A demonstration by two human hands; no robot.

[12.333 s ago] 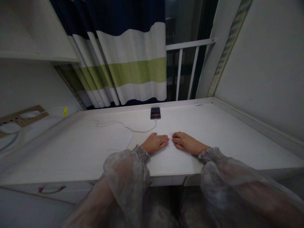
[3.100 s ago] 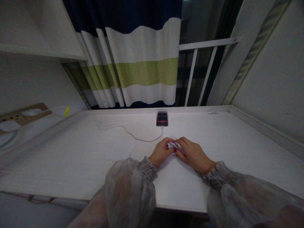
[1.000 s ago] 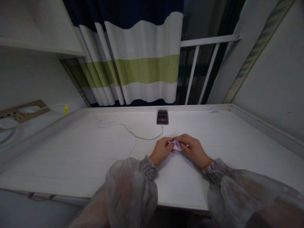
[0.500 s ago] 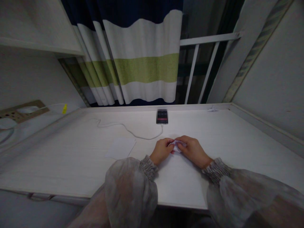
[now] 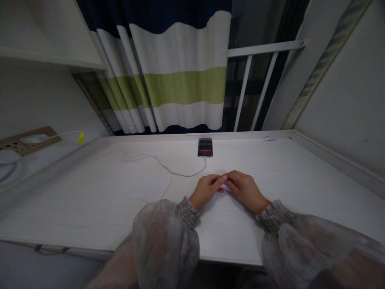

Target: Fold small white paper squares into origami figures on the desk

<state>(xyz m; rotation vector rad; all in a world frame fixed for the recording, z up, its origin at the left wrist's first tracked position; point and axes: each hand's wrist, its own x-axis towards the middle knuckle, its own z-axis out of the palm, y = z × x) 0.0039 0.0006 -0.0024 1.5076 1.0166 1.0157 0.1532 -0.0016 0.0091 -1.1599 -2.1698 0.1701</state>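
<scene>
Both my hands meet at the middle of a white desk (image 5: 90, 208), fingertips pinched together on a small folded white paper (image 5: 225, 186). My left hand (image 5: 207, 190) curls over its left side and my right hand (image 5: 246, 191) covers its right side. Only a sliver of the paper shows between the fingers. Sheer grey sleeves with gathered cuffs cover both forearms.
A flat white paper sheet (image 5: 152, 187) lies left of my hands. Behind them a small dark phone (image 5: 205, 147) stands with a white cable (image 5: 156, 161) running left to a wall socket panel (image 5: 27, 140). A striped curtain (image 5: 180, 80) and window rail (image 5: 264, 48) stand behind; walls close both sides.
My fingers have closed further over the small paper, so less of it shows than half a second ago. The hands have stayed in the same spot on the desk.
</scene>
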